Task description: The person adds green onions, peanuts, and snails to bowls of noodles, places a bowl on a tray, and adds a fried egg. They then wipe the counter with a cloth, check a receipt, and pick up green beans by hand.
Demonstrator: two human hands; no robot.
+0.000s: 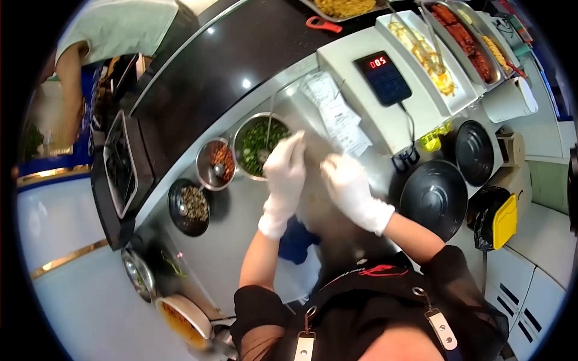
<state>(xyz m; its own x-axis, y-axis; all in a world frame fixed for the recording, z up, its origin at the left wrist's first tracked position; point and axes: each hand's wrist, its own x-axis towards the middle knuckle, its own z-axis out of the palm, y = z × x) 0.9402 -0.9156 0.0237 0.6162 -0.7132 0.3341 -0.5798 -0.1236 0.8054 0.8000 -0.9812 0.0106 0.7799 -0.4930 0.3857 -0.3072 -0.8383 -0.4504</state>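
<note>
White gloves: my left hand (284, 174), fingers closed, picks at the bowl of chopped greens (259, 144); my right hand (348, 189) rests open, empty. I think the garnishing step needs a careful pinch next.

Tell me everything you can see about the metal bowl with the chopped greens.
The metal bowl is round, shiny and looks like steel. It stands upright on the grey counter, filled with chopped greens. A thin utensil handle rises from it. A smaller bowl with reddish food sits right beside it. The gloved left hand reaches its rim; contact is unclear.
</note>
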